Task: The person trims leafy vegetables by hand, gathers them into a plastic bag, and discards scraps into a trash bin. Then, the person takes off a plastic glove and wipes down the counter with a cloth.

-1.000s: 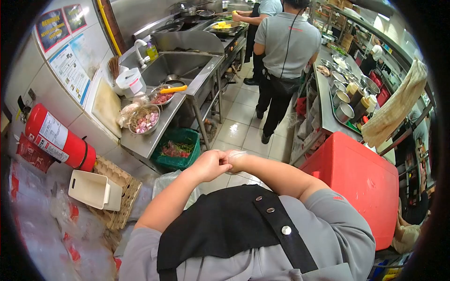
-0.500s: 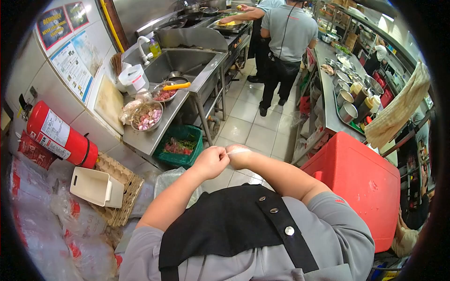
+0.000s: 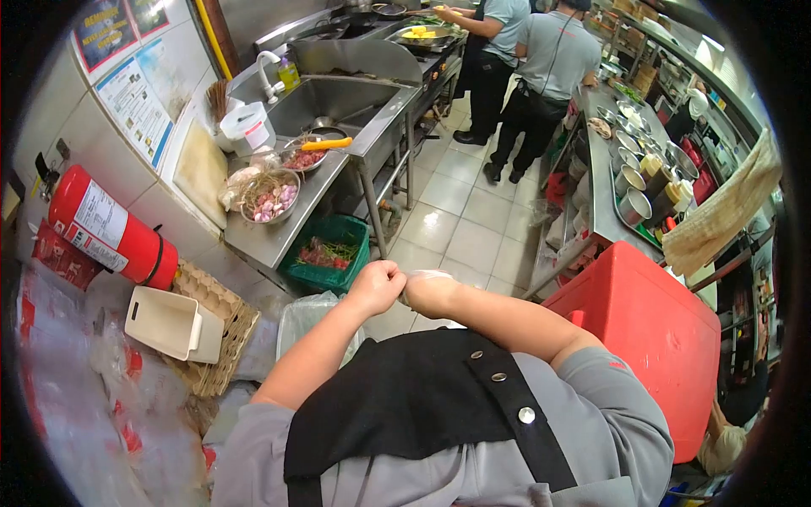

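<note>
Across right hand (image 3: 429, 297): thin, whitish, translucent film (image 3: 432, 274).

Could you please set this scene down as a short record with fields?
Left hand: curled closed, beside the right hand
Right hand: pale translucent film on it; finger pose unclear
Counter at left: metal bowl of pinkish bulbs
Below counter: green basket
Right side: red box
Ahead: two co-workers standing
</note>
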The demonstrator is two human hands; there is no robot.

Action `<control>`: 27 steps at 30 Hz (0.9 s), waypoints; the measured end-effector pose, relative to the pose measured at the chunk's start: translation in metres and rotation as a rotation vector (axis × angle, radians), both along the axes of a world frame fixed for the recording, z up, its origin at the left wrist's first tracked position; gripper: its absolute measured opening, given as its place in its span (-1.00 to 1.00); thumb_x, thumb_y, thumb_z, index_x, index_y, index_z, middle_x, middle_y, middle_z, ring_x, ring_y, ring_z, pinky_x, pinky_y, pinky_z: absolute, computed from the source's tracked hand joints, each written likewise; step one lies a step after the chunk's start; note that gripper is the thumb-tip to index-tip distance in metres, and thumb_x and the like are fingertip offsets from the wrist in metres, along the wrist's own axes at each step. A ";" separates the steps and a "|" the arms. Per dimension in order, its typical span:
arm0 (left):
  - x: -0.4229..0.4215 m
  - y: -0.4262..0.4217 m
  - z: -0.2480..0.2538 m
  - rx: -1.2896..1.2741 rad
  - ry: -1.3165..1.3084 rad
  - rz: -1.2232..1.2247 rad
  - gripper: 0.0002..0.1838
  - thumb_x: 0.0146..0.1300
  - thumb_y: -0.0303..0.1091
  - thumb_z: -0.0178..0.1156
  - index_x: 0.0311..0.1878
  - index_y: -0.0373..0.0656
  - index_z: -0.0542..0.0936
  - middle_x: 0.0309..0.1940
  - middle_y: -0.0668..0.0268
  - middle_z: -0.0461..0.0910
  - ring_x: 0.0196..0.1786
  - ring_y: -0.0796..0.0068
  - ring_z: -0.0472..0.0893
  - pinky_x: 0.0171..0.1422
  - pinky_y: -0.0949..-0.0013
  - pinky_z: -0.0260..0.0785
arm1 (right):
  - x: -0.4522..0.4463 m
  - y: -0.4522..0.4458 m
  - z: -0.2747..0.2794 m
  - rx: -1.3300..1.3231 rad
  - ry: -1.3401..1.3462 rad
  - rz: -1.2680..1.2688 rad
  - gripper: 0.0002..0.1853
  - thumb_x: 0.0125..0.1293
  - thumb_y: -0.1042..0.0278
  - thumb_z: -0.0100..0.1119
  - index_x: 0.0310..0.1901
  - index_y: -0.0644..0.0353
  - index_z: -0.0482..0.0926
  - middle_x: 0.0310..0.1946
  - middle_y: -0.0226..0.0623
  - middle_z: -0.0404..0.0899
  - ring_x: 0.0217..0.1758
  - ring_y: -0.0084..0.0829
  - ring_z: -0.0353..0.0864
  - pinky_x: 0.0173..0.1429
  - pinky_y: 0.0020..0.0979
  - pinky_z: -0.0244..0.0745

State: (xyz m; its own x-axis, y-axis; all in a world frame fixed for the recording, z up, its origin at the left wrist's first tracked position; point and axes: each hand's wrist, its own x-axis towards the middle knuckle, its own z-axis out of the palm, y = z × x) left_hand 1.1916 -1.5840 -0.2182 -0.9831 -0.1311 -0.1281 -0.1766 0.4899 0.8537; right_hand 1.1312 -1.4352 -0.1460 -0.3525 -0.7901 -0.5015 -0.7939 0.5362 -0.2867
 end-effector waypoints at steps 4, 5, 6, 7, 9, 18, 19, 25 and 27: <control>0.004 -0.002 -0.002 0.040 -0.013 0.002 -0.77 0.24 -0.33 0.14 -0.47 -0.28 0.56 -0.60 0.20 0.53 -0.49 0.51 0.49 -0.34 0.26 0.37 | 0.001 0.008 -0.025 -0.118 0.115 0.045 -0.92 0.21 0.48 0.22 -0.26 0.19 0.64 -0.30 -0.12 0.72 -0.20 -0.10 0.75 -0.13 -0.10 0.64; 0.006 -0.002 -0.002 0.057 -0.032 0.001 -0.77 0.24 -0.33 0.14 -0.47 -0.28 0.56 -0.60 0.20 0.54 -0.49 0.50 0.49 -0.34 0.26 0.37 | 0.001 0.011 -0.034 -0.157 0.155 0.072 -0.92 0.20 0.45 0.23 -0.27 0.20 0.63 -0.33 -0.10 0.71 -0.23 -0.09 0.75 -0.14 -0.10 0.64; 0.008 -0.004 -0.006 0.056 -0.014 0.023 -0.76 0.24 -0.32 0.14 -0.48 -0.29 0.56 -0.60 0.20 0.53 -0.48 0.50 0.49 -0.34 0.26 0.37 | 0.002 0.013 -0.036 -0.198 0.195 0.099 -0.91 0.20 0.42 0.23 -0.28 0.21 0.62 -0.37 -0.09 0.70 -0.26 -0.08 0.75 -0.16 -0.10 0.64; 0.011 -0.006 -0.011 0.055 0.005 0.044 -0.75 0.24 -0.31 0.14 -0.48 -0.29 0.56 -0.61 0.20 0.53 -0.48 0.51 0.49 -0.34 0.26 0.37 | 0.004 0.013 -0.038 -0.239 0.236 0.125 -0.89 0.19 0.39 0.24 -0.29 0.22 0.61 -0.40 -0.08 0.70 -0.30 -0.07 0.75 -0.18 -0.10 0.65; 0.013 -0.017 -0.041 -0.063 0.108 0.144 -0.72 0.26 -0.27 0.14 -0.48 -0.29 0.57 -0.60 0.19 0.52 -0.47 0.51 0.49 -0.34 0.26 0.37 | 0.012 0.016 -0.026 -0.492 0.269 0.103 -0.88 0.21 0.35 0.24 -0.31 0.20 0.58 -0.44 -0.07 0.67 -0.33 -0.04 0.73 -0.22 -0.10 0.64; 0.027 -0.040 0.021 0.360 0.050 0.215 -0.72 0.30 -0.36 0.12 -0.58 -0.13 0.49 -0.64 0.50 0.41 -0.55 0.69 0.34 -0.46 0.46 0.17 | -0.014 0.020 -0.014 -0.982 -0.403 -0.644 -0.73 0.44 0.21 0.29 -0.36 0.22 0.61 -0.54 -0.47 0.59 -0.50 -0.49 0.51 -0.34 -0.31 0.43; 0.026 -0.041 0.019 0.394 0.064 0.228 -0.70 0.31 -0.37 0.12 -0.58 -0.14 0.47 -0.64 0.49 0.41 -0.56 0.68 0.33 -0.46 0.46 0.16 | -0.017 0.022 -0.015 -0.995 -0.491 -0.698 -0.75 0.44 0.21 0.30 -0.33 0.21 0.62 -0.50 -0.51 0.58 -0.45 -0.53 0.51 -0.31 -0.33 0.44; 0.040 -0.031 0.028 0.480 0.166 0.296 -0.72 0.32 -0.36 0.11 -0.54 -0.21 0.49 -0.59 0.49 0.39 -0.45 0.69 0.33 -0.36 0.40 0.22 | -0.033 0.037 -0.029 -1.115 -1.160 -1.007 -0.80 0.42 0.28 0.33 -0.06 0.14 0.56 -0.18 -0.47 0.62 -0.14 -0.54 0.59 -0.03 -0.36 0.51; 0.044 -0.031 0.023 0.443 0.248 0.299 -0.78 0.37 -0.39 0.10 -0.42 -0.21 0.56 -0.50 0.44 0.50 -0.40 0.64 0.44 -0.26 0.45 0.31 | -0.034 0.041 -0.023 -1.094 -1.231 -1.032 -0.84 0.45 0.29 0.28 -0.06 0.13 0.56 -0.17 -0.44 0.62 -0.11 -0.50 0.60 0.04 -0.35 0.52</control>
